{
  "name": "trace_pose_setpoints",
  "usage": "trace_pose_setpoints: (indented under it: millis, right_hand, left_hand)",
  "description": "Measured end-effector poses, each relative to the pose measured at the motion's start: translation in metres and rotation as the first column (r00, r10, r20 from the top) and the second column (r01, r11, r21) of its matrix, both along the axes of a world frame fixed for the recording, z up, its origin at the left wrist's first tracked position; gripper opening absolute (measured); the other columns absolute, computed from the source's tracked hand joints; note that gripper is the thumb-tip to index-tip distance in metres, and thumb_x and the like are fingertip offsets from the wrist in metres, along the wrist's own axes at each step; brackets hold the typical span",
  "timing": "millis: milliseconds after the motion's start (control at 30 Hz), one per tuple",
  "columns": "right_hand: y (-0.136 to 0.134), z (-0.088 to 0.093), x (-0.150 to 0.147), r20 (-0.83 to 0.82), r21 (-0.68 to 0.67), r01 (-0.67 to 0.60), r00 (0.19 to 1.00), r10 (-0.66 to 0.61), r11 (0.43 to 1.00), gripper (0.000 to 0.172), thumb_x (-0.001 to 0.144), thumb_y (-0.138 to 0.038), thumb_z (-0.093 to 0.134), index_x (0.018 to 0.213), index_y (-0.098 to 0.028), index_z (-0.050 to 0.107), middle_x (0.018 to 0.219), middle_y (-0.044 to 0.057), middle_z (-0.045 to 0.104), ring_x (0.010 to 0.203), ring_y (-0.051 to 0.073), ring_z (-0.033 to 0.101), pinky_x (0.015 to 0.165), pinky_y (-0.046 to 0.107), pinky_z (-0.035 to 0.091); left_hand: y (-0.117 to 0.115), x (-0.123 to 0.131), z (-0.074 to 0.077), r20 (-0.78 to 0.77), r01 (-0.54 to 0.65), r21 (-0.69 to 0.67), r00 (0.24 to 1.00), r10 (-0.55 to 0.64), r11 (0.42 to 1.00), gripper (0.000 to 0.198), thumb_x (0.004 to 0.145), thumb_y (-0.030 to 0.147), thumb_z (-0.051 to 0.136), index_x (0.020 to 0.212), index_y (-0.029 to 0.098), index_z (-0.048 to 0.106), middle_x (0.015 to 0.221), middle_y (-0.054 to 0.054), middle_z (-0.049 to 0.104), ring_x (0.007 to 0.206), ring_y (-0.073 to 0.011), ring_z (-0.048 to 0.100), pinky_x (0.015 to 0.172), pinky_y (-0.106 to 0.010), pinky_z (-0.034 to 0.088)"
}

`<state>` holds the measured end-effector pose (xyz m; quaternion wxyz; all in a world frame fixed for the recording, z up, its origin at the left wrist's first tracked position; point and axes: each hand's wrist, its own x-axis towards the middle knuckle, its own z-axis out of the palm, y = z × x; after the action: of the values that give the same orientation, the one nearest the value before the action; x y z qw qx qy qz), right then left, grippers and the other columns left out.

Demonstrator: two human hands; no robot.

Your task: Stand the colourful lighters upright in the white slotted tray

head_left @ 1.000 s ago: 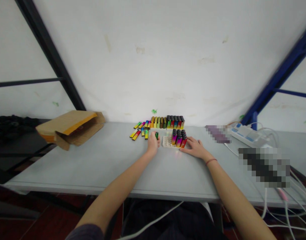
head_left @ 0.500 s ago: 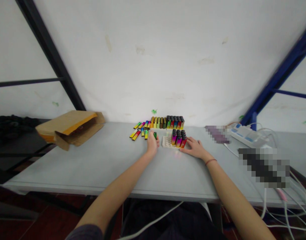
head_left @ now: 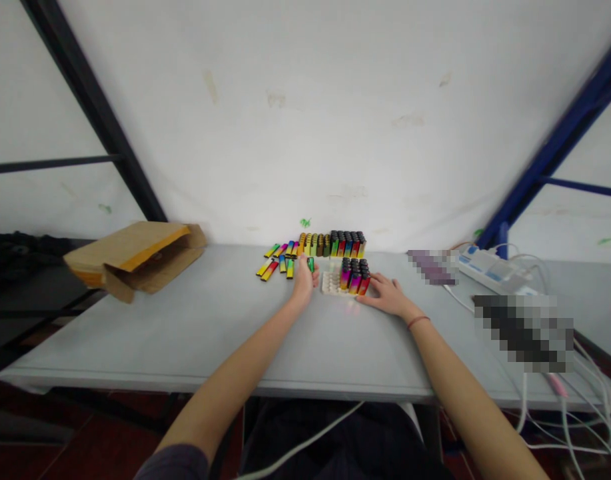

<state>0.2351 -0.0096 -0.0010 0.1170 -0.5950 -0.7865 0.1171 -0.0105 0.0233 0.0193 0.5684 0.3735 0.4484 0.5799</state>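
We take clock directions from the middle of the grey table point(head_left: 210, 333), with twelve at the wall. At ten o'clock we find a brown box point(head_left: 132, 247) lying on its side, its open end facing right. Nearer the middle, at about eleven o'clock, we note loose lighters point(head_left: 269, 269) lying flat in mixed colours. Just right of these, the left hand point(head_left: 302, 283) is closed around a green lighter point(head_left: 311, 265). Behind it, at twelve o'clock, stands a block of yellow and dark lighters point(head_left: 312, 245); a black-topped block point(head_left: 348, 245) adjoins it, near one o'clock. In front of that, a pale tray point(head_left: 329, 291) shows bare holes at its left and upright black-topped lighters point(head_left: 355, 277) at its right. The right hand point(head_left: 389, 295) is open, fingers and thumb at the tray's right end. At two o'clock we record a white power strip point(head_left: 485, 267) with cables.
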Motion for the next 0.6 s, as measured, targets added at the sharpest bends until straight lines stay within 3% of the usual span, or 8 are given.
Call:
trace_pose_setpoints:
  millis: [100,167,233,300,467,600]
  right_hand:
    - [0.0,-0.001,0.0,0.008,0.01,0.004,1.0,-0.004,1.0,0.076,0.09,-0.065,0.059,0.153,-0.025,0.047,0.161,0.016,0.042,0.15,0.041,0.034,0.119,0.073,0.019]
    - [0.001,-0.002,0.0,0.016,0.021,0.004,1.0,-0.004,1.0,0.076,0.09,-0.066,0.059,0.153,-0.025,0.048,0.161,0.016,0.043,0.15,0.041,0.035,0.119,0.073,0.02]
    - [0.002,-0.002,0.0,0.02,0.028,0.0,1.0,-0.001,1.0,0.075,0.09,-0.066,0.059,0.152,-0.026,0.05,0.161,0.015,0.043,0.149,0.041,0.036,0.119,0.072,0.021]
    - [0.002,-0.003,0.0,0.018,0.032,-0.003,1.0,0.002,0.999,0.073,0.09,-0.066,0.059,0.151,-0.028,0.051,0.161,0.014,0.044,0.149,0.04,0.037,0.119,0.071,0.022]
    - [0.003,-0.004,-0.001,0.009,0.024,0.007,1.0,-0.007,1.0,0.073,0.089,-0.067,0.059,0.151,-0.028,0.051,0.161,0.014,0.044,0.15,0.04,0.035,0.119,0.071,0.022]
    - [0.002,-0.003,-0.001,0.019,0.014,0.014,1.0,-0.015,1.0,0.076,0.09,-0.068,0.057,0.152,-0.027,0.048,0.163,0.014,0.041,0.151,0.039,0.032,0.12,0.072,0.019]
  left_hand:
    - [0.01,0.003,0.006,-0.219,0.008,0.152,0.975,0.026,0.988,0.021,0.097,0.041,0.046,0.091,0.022,0.052,0.058,0.006,0.052,0.05,-0.012,0.052,0.051,-0.022,0.042]
    - [0.016,0.005,0.008,-0.365,0.065,0.274,0.93,0.041,0.959,0.012,0.095,0.033,0.054,0.096,0.022,0.056,0.076,0.0,0.066,0.074,-0.0151,0.066,0.072,-0.027,0.053]
    - [0.021,0.007,0.007,-0.474,0.108,0.361,0.877,0.083,0.926,0.011,0.093,0.03,0.059,0.097,0.02,0.062,0.098,-0.005,0.072,0.1,-0.0181,0.068,0.093,-0.03,0.052]
    - [0.025,0.009,0.003,-0.517,0.128,0.391,0.85,0.103,0.911,0.014,0.091,0.03,0.062,0.099,0.019,0.066,0.112,-0.008,0.072,0.111,-0.0201,0.066,0.101,-0.031,0.049]
    - [0.023,0.007,-0.012,-0.446,0.183,0.383,0.895,0.008,0.906,0.021,0.088,0.035,0.066,0.101,0.019,0.07,0.1,-0.006,0.075,0.092,-0.0192,0.07,0.083,-0.027,0.054]
    - [0.008,0.004,-0.012,-0.439,0.281,0.369,0.893,-0.101,0.886,0.025,0.083,0.036,0.071,0.1,0.017,0.072,0.082,-0.003,0.073,0.073,-0.0173,0.068,0.065,-0.024,0.051]
